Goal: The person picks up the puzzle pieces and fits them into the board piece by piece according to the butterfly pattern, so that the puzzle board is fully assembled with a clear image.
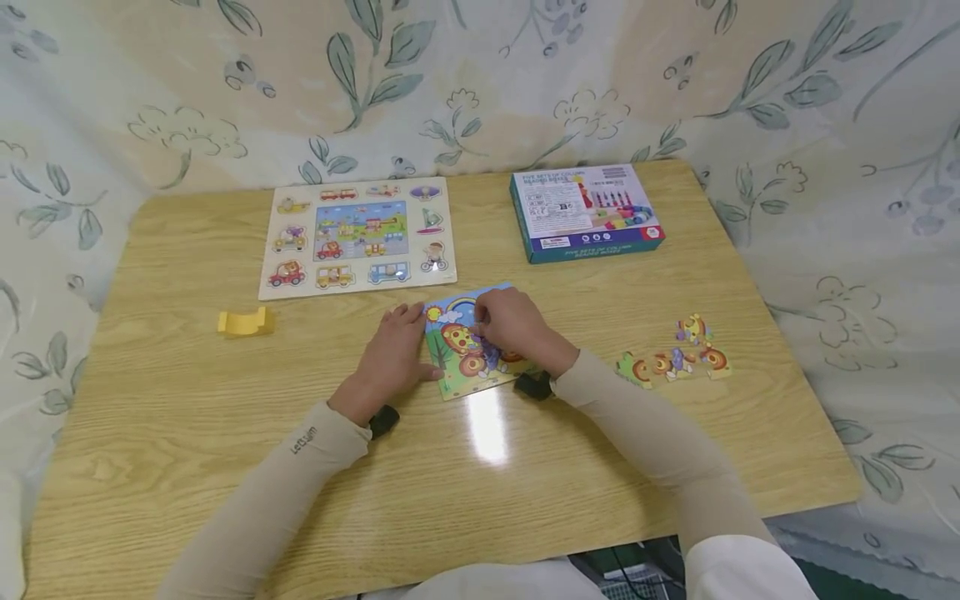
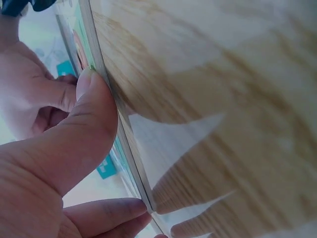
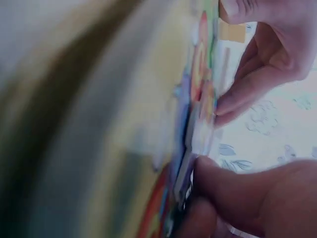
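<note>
Both hands meet over a small, brightly pictured puzzle board (image 1: 453,385) that lies flat, at a slight angle, near the middle of the table. Left hand (image 1: 392,357) is spread along the board's left side, thumb apart from the fingers, the tips resting against the edge. Right hand (image 1: 516,327) arches over the board's upper right part with fingers curled, thumb and finger pinching a puzzle piece (image 3: 184,173) whose edge stands tilted at the board's face (its picture is too blurred to make out). Both forearms reach in from the near side in beige sleeves (image 1: 630,425), and each wrist carries a small black device (image 1: 384,422).

To the right of the board, near the right forearm, lie several loose puzzle pieces (image 1: 714,360) in red, yellow, purple and green.

Pale wood grain covers the table (image 1: 150,417), with a bright patch of reflected light just below the board. Toward the back left sits a larger picture board (image 1: 306,221) showing vehicles around a central scene; in front of its left end is a yellow arched block (image 1: 246,322). At the back right lies a flat box (image 1: 588,212) with blue-green sides. Cream cloth (image 1: 292,92) printed with leaves and flowers hangs behind the table and down both sides.
</note>
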`<state>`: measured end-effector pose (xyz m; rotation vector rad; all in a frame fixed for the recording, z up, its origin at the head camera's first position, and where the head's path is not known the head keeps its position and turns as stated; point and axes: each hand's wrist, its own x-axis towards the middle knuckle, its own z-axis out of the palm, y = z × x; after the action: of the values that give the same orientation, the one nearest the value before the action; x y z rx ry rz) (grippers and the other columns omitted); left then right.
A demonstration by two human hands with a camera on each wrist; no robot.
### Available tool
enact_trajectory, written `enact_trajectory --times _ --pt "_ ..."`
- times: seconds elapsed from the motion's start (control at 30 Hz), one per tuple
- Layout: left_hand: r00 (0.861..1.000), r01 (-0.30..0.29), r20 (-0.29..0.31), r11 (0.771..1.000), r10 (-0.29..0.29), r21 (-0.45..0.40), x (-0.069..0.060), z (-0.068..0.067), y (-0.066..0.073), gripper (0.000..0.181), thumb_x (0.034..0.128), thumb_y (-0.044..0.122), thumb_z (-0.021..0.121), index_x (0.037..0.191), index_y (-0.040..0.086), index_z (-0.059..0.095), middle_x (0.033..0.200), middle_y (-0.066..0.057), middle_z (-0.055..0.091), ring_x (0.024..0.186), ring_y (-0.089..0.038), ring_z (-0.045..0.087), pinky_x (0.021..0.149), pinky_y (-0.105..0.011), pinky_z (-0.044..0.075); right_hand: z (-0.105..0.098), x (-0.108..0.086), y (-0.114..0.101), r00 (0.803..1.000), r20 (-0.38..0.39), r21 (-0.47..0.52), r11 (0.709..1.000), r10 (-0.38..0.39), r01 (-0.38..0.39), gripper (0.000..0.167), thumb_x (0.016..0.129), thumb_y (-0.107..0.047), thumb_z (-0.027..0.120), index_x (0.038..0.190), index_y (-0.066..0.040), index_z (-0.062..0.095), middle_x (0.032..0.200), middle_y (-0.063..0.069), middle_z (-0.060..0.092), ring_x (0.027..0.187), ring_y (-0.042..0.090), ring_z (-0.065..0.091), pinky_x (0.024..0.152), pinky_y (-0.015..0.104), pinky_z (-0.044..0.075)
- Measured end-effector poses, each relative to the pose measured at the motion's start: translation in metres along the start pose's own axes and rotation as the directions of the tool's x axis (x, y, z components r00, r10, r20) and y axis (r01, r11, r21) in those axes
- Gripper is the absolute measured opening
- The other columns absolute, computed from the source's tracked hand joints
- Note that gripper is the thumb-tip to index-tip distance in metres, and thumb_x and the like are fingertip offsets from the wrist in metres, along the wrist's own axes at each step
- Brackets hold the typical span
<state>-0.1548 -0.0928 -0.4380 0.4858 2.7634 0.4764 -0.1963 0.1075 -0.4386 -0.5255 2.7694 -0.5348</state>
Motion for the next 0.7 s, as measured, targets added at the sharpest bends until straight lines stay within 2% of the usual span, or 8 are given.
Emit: enact_trajectory --times 0.13,0.2,0.3,0.4,0.47,0.53,0.63,0.7 --pt "1.0 0.004 0.025 1.0 -0.004 -0.001 0.002 0.003 0.002 0.095 0.0742 0.041 0.081 0.143 -0.007 0.037 0.154 -0.021 0.032 0.143 -0.041 0.025 0.12 -0.051 0.015 -0.002 -0.01 0.016 0.999 -0.013 0.04 0.998 -0.051 0.051 0.015 0.092 -0.023 0.064 0.089 -0.011 0.072 0.08 0.001 0.068 0.073 0.015 0.058 0.07 0.031 0.05" --pt "1.0 0.01 0.024 1.0 -0.01 0.005 0.001 0.002 0.001 0.096 0.0738 0.04 0.082 0.144 -0.007 0.037 0.153 -0.021 0.032 0.142 -0.042 0.026 0.12 -0.052 0.016 -0.008 -0.016 0.028 0.998 -0.034 0.056 0.997 -0.046 0.048 0.016 0.094 -0.023 0.061 0.093 -0.011 0.072 0.082 0.001 0.069 0.075 0.015 0.059 0.073 0.032 0.05" --pt "1.0 0.014 0.015 1.0 -0.014 0.006 -0.002 0.001 -0.004 0.096 0.0737 0.039 0.082 0.143 -0.008 0.036 0.153 -0.022 0.032 0.142 -0.043 0.025 0.119 -0.053 0.016 -0.028 -0.03 0.054 0.998 -0.064 0.079 0.997 0.026 -0.021 0.02 0.094 -0.024 0.061 0.1 -0.008 0.071 0.087 0.005 0.07 0.08 0.019 0.061 0.076 0.035 0.051" --pt "0.999 0.024 0.026 1.0 -0.024 -0.008 -0.005 -0.001 -0.007 0.096 0.074 0.038 0.082 0.144 -0.008 0.034 0.153 -0.023 0.031 0.142 -0.044 0.024 0.12 -0.052 0.014 -0.055 -0.051 0.09 0.989 -0.043 0.068 0.988 0.141 -0.138 0.027 0.093 -0.024 0.061 0.109 -0.003 0.068 0.097 0.012 0.069 0.088 0.026 0.062 0.079 0.041 0.052" --pt "0.999 0.029 0.041 0.999 -0.029 -0.021 -0.005 -0.001 -0.008 0.097 0.0745 0.037 0.082 0.145 -0.008 0.033 0.154 -0.023 0.029 0.143 -0.044 0.022 0.12 -0.052 0.013 -0.072 -0.07 0.115 0.972 0.002 0.046 0.971 0.236 -0.236 0.035 0.092 -0.025 0.061 0.116 0.001 0.063 0.104 0.019 0.068 0.093 0.031 0.063 0.08 0.045 0.052" --pt "0.998 0.031 0.046 0.999 -0.03 -0.026 -0.005 -0.002 -0.007 0.097 0.0745 0.037 0.082 0.145 -0.008 0.032 0.154 -0.023 0.028 0.143 -0.044 0.021 0.12 -0.052 0.013 -0.086 -0.089 0.14 0.943 0.034 -0.002 0.943 0.332 -0.332 0.045 0.091 -0.028 0.062 0.122 0.004 0.057 0.111 0.025 0.065 0.096 0.036 0.062 0.082 0.05 0.051" --pt "0.999 0.015 0.039 0.999 -0.014 -0.029 0.0 -0.002 -0.003 0.096 0.0743 0.035 0.082 0.145 -0.008 0.033 0.154 -0.023 0.029 0.143 -0.045 0.021 0.12 -0.053 0.013 -0.097 -0.117 0.171 0.884 0.035 -0.053 0.885 0.465 -0.463 0.06 0.087 -0.034 0.065 0.126 0.01 0.048 0.116 0.032 0.06 0.098 0.042 0.059 0.081 0.054 0.049" --pt "0.999 0.002 0.038 1.0 -0.001 -0.029 0.005 -0.001 0.0 0.096 0.0742 0.036 0.082 0.145 -0.007 0.034 0.154 -0.022 0.029 0.143 -0.044 0.021 0.12 -0.053 0.012 -0.1 -0.132 0.186 0.841 0.022 -0.077 0.84 0.54 -0.537 0.062 0.084 -0.039 0.068 0.116 0.011 0.05 0.107 0.033 0.06 0.089 0.042 0.058 0.072 0.051 0.05"
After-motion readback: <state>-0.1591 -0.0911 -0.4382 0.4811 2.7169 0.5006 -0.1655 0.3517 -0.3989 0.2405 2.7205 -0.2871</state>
